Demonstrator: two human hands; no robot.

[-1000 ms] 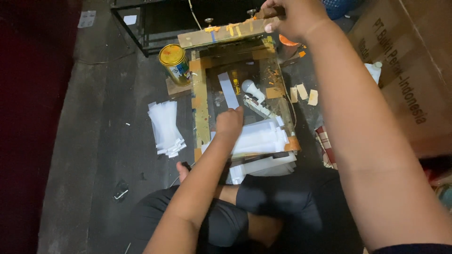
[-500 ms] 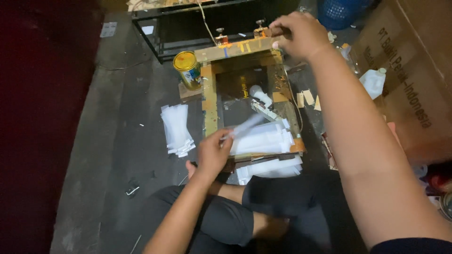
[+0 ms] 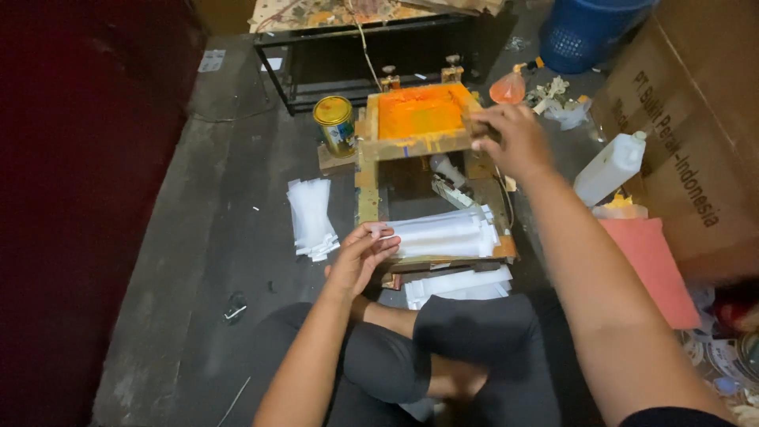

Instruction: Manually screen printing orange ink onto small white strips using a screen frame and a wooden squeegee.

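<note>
My right hand (image 3: 514, 138) grips the right edge of a wooden screen frame (image 3: 411, 146) whose mesh is coated in orange ink. The frame is hinged at its far side and tilted above a wooden base. My left hand (image 3: 360, 257) pinches the left end of the top white sheet on a stack of white sheets (image 3: 447, 233) at the near end of the base. A second white stack (image 3: 458, 285) lies just below it, by my knees.
A pile of white sheets (image 3: 310, 217) lies on the floor to the left. A yellow tin can (image 3: 334, 122) stands beside the frame. A white bottle (image 3: 609, 166), a red sheet (image 3: 648, 265) and a cardboard box (image 3: 696, 119) are at the right. A black rack (image 3: 332, 55) and a blue basket (image 3: 589, 28) stand behind.
My right hand has swung the frame down, so its orange mesh now shows. My left hand has drawn back from the middle of the base to the near stack.
</note>
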